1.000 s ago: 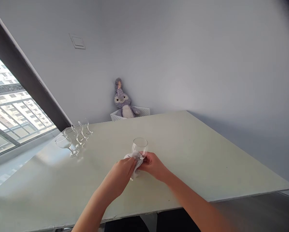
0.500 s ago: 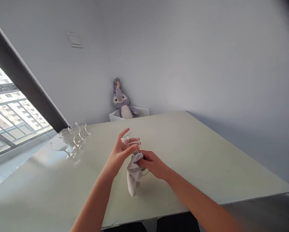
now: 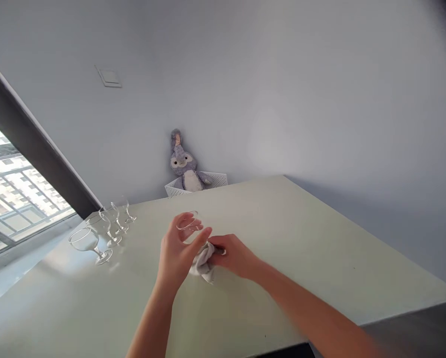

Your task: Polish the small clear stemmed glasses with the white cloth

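Observation:
My left hand is wrapped round the bowl of a clear stemmed glass, lifted above the pale table. Just to its right, my right hand pinches a crumpled grey cloth against the lower part of the glass. The stem and foot of the glass are hidden behind the cloth and my fingers.
Several more clear stemmed glasses stand in a row at the table's left edge, by the window. A grey plush toy sits in a white basket behind the table's far edge, against the wall.
My left hand left the cloth and went up to grip the glass bowl. The glass has tilted and shifted left; the cloth hung loose for a moment and is bunched again.

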`<state>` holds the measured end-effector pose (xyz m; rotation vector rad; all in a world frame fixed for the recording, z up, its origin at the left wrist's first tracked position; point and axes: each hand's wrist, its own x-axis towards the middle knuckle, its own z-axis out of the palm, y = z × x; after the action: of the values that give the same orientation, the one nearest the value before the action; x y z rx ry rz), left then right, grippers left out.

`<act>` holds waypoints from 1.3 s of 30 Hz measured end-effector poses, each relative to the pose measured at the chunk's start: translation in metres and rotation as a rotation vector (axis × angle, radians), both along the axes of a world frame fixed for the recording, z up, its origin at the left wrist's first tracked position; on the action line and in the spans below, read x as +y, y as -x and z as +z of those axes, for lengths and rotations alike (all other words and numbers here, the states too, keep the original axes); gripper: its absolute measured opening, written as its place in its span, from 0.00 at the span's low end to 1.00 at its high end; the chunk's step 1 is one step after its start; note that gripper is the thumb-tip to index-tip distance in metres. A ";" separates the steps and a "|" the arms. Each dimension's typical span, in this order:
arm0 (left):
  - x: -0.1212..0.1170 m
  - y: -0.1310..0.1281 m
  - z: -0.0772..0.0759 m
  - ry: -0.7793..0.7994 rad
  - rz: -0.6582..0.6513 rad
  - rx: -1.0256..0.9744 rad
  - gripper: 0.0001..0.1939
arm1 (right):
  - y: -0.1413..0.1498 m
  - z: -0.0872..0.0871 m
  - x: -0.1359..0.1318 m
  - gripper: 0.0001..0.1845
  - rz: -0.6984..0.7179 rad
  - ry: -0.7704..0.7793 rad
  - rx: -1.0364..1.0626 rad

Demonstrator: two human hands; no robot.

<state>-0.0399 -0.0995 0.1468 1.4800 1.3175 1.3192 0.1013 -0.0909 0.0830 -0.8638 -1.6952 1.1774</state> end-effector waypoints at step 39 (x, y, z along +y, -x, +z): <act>0.005 0.017 -0.007 0.151 -0.074 -0.918 0.13 | -0.011 0.011 -0.043 0.14 0.044 -0.292 0.296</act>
<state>-0.0572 -0.0945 0.1398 0.6421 0.7163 1.5277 0.1128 -0.1338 0.0937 -0.4508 -1.5950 0.9980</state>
